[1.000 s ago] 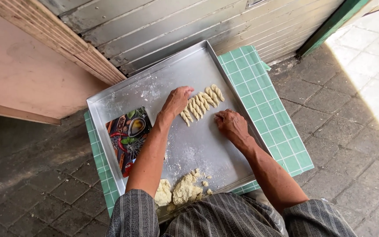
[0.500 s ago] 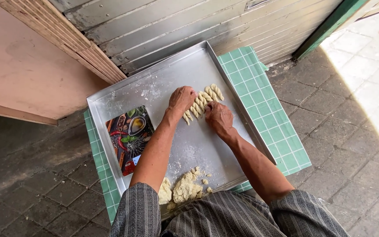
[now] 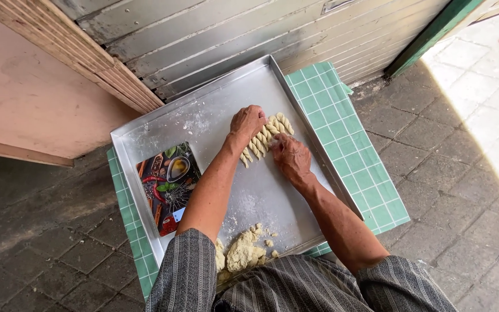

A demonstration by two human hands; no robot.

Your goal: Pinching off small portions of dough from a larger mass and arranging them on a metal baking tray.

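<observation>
On the floured metal tray (image 3: pixel 203 124), left hand (image 3: pixel 247 122) and right hand (image 3: pixel 290 156) both pinch twisted dough sticks (image 3: pixel 264 138).

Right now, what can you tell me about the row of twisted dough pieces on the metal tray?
The twisted dough pieces are pale cream, short and rope-like, each with a spiral twist. They lie side by side in one slanting row on the floured metal tray, toward its far right part. They look soft and unbaked. The left hand rests on the row's upper left side, and the right hand touches its lower right end, hiding some pieces. An exact count cannot be told.
</observation>
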